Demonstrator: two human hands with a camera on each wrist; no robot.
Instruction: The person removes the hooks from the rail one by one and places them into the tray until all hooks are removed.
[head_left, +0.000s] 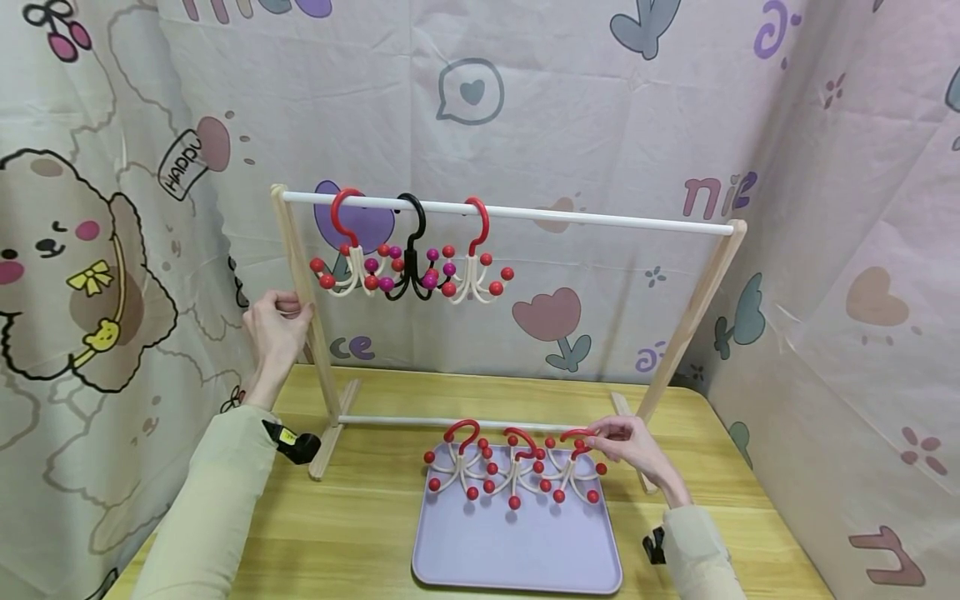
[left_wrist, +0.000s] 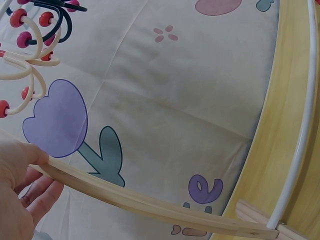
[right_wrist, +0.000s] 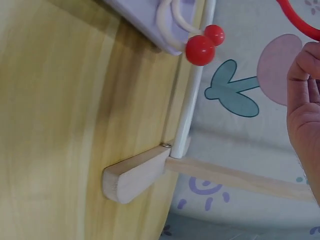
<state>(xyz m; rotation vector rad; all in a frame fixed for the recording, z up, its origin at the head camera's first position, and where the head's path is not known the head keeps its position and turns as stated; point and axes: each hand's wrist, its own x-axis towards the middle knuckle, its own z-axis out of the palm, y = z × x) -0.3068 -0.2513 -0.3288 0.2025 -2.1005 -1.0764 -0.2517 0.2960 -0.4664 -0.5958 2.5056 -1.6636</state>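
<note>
My left hand (head_left: 279, 333) holds the left wooden post (head_left: 318, 358) of a garment rack, with thumb and fingers on either side in the left wrist view. From the rack's white top rail (head_left: 600, 218) hang a red-hooked cream hanger (head_left: 354, 262), a black hanger (head_left: 411, 267) with magenta balls, and another red-hooked one (head_left: 474, 267). On the lilac tray (head_left: 517, 550) are three cream multi-arm hangers with red hooks and balls: left (head_left: 461, 467), middle (head_left: 516, 471), right (head_left: 572, 471). My right hand (head_left: 630, 446) pinches the right one's red hook (right_wrist: 300, 22).
The rack's right post (head_left: 693, 321) and its foot (right_wrist: 135, 175) stand beyond my right hand. A white lower rail (head_left: 405, 422) runs behind the tray, just above the wooden table (head_left: 337, 533). Printed curtains (head_left: 480, 150) enclose the back and sides.
</note>
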